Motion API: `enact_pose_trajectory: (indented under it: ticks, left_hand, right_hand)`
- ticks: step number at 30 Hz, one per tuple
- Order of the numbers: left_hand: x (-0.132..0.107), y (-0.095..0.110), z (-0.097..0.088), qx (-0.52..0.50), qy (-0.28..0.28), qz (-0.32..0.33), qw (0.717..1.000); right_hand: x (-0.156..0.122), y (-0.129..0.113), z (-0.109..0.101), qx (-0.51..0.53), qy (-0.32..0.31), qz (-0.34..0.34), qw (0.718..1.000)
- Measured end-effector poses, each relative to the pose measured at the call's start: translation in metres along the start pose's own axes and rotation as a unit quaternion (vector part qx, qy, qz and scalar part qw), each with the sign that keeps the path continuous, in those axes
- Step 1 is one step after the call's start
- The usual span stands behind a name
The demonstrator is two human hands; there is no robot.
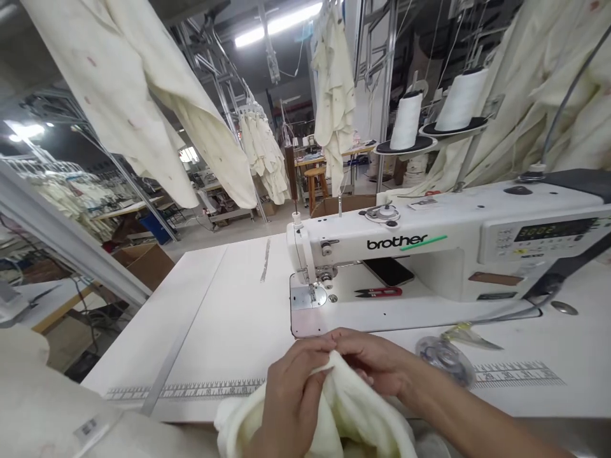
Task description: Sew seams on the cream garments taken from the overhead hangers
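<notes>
A cream fabric garment is bunched at the front edge of the sewing table, its lower part running out of view. My left hand pinches its upper edge between thumb and fingers. Close beside it, my right hand has its fingers closed on the same edge, partly hidden behind the cloth. Just beyond both hands stands a white Brother sewing machine, its presser foot over the needle plate with no cloth under it.
Red-handled thread snips and a black phone lie on the machine bed. A clear round container sits right of my hands, near a printed ruler. Thread cones stand behind. Cream garments hang at upper left.
</notes>
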State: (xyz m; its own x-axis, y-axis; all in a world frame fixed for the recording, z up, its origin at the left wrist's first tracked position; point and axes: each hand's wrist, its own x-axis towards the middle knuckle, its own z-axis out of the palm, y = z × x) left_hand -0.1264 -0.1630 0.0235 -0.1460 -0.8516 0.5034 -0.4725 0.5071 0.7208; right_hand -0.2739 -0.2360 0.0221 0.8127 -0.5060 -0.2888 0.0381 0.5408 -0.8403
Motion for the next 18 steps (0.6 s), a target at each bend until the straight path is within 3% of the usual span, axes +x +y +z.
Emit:
enact_pose_trajectory:
  ticks: [4,7,9,11,14,16,18]
  left_hand:
    - [-0.001,-0.001,0.006,-0.040,0.068,-0.064,0.995]
    - [0.001,-0.004,0.005,-0.039,0.099,-0.098,0.990]
    - [0.002,-0.008,0.005,-0.021,0.113,-0.112,0.987]
    - [0.003,-0.011,0.007,-0.003,0.126,-0.121,0.985]
    - [0.004,-0.011,0.009,-0.008,0.143,-0.169,0.975]
    - [0.008,-0.009,0.007,-0.054,0.142,-0.220,0.964]
    - [0.015,-0.007,-0.001,-0.119,0.087,-0.260,0.954]
  right_hand:
    - [-0.003,0.003,0.007,0.046,0.035,-0.036,0.998]
    - [-0.011,0.001,0.014,-0.039,0.091,-0.113,0.989]
    - [-0.019,0.002,0.022,-0.143,0.156,-0.197,0.957]
    - [-0.026,0.007,0.031,-0.257,0.236,-0.247,0.904]
    - [-0.030,0.015,0.040,-0.366,0.327,-0.218,0.843]
    - [-0.029,0.016,0.040,-0.387,0.332,-0.217,0.832]
    - [-0.026,0.013,0.033,-0.391,0.297,-0.241,0.837]
